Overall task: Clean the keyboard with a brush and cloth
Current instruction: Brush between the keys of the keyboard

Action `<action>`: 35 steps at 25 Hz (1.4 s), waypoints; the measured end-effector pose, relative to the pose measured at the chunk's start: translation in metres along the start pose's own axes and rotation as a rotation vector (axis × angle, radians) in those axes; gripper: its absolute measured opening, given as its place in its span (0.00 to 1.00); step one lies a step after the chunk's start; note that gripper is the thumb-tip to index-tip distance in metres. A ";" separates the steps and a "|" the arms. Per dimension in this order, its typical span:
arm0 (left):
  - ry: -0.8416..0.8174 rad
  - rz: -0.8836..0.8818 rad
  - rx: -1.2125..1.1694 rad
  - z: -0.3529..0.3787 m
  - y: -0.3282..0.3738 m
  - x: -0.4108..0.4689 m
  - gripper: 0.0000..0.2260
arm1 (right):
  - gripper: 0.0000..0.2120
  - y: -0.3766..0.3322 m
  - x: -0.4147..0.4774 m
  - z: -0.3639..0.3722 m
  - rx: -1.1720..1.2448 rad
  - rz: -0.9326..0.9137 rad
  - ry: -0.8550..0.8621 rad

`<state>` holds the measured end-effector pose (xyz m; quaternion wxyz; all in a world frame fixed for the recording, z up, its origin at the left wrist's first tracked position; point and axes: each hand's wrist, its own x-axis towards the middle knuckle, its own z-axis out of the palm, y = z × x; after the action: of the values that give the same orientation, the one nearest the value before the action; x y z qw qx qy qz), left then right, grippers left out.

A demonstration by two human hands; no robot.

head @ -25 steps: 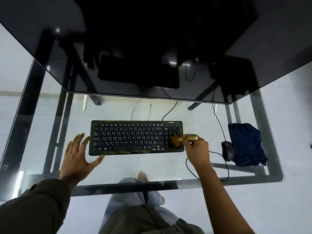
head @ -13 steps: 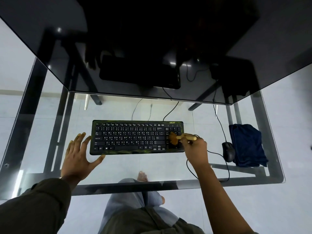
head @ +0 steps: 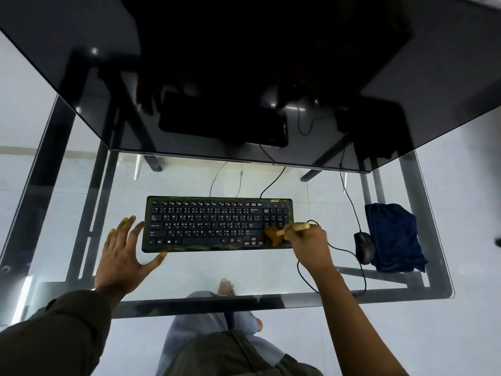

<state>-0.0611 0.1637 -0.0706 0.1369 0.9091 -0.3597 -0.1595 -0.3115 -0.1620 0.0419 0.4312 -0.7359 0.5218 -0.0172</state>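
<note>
A black keyboard (head: pixel 211 223) lies flat in the middle of a glass desk. My right hand (head: pixel 310 245) grips a small wooden-handled brush (head: pixel 276 233), its brown bristles pressed on the keys at the keyboard's lower right, by the number pad. My left hand (head: pixel 124 253) rests flat on the glass with fingers spread, touching the keyboard's left edge and front left corner. A folded dark blue cloth (head: pixel 393 237) lies at the right end of the desk, apart from both hands.
A black mouse (head: pixel 364 246) sits between the keyboard and the cloth, its cable looping behind my right wrist. A large dark monitor (head: pixel 244 77) overhangs the back of the glass desk (head: pixel 244 272). My legs and a foot show through the glass.
The brush has shifted a little left and toward the front of the keyboard, over its right-hand keys. My left hand has stayed in place.
</note>
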 end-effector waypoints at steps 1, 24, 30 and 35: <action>0.001 -0.002 0.001 0.000 0.000 0.000 0.45 | 0.11 0.000 0.002 -0.001 -0.010 0.003 0.064; 0.023 0.009 -0.018 0.002 -0.003 0.001 0.44 | 0.08 -0.013 0.032 -0.004 -0.076 -0.088 0.035; 0.023 0.007 -0.020 0.002 -0.002 0.001 0.43 | 0.14 -0.015 0.039 -0.008 -0.247 -0.006 0.174; 0.018 0.006 -0.019 0.002 -0.003 0.001 0.44 | 0.07 -0.025 0.028 0.001 -0.093 -0.120 -0.115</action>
<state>-0.0595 0.1646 -0.0732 0.1490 0.9082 -0.3595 -0.1543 -0.2795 -0.1817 0.0459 0.4238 -0.7848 0.4515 0.0235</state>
